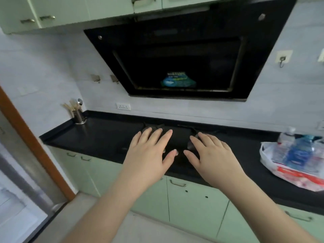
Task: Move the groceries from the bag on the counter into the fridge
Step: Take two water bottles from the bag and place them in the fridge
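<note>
A white and red plastic bag (pixel 287 170) lies on the black counter (pixel 98 135) at the far right, with clear water bottles (pixel 287 146) showing inside it. My left hand (pixel 149 153) and my right hand (pixel 213 158) are both held out flat over the counter's middle, palms down, fingers spread and empty, well left of the bag. At the lower left edge stands the fridge (pixel 19 195), with a pale interior showing beside a grey metal side.
A black gas hob (pixel 177 135) sits under my hands and a black range hood (pixel 184 55) hangs above. A metal utensil holder (pixel 78 114) stands at the counter's back left. Green cabinet doors (pixel 192 206) run below, and a brown door frame (pixel 33 142) separates counter from fridge.
</note>
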The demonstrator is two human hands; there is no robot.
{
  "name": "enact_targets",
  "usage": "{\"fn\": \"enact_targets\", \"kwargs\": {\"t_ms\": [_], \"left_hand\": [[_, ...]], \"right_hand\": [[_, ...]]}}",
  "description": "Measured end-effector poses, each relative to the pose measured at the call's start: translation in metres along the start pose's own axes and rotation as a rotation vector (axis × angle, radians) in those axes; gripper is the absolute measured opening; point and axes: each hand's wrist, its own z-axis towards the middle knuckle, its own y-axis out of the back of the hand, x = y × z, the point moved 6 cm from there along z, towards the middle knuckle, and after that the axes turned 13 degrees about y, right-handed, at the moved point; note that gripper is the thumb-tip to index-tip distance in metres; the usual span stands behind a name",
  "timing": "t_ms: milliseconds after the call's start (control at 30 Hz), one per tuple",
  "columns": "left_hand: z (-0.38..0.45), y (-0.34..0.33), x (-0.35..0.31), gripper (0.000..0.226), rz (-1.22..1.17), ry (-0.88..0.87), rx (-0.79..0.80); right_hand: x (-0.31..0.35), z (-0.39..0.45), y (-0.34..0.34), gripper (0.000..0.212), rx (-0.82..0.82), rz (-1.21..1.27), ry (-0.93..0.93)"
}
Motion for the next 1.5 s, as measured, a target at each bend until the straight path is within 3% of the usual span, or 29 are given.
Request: {"fn": "enact_targets", "kwargs": {"t_ms": [633, 933, 1333, 1500], "left_hand": [[0.117, -0.055, -0.166, 0.061, -0.243, -0.504, 0.043], [0.129, -0.082, -0.252, 0.060, -0.333, -0.725, 0.071], [0.126, -0.126, -0.380, 0.064, -0.315, -0.846, 0.107], [0.131, -0.146, -0.429, 0.064, -0.265, -0.810, 0.122]], "right_hand": [[-0.155, -0.025, -0.002, 0.061, 0.009, -0.154, -0.470], [-0.207, -0.085, -0.001, 0.063, 0.015, -0.237, -0.740], [-0.303, -0.147, -0.011, 0.062, 0.056, -0.183, -0.803], [-0.355, -0.164, -0.020, 0.065, 0.038, -0.134, -0.791]]}}
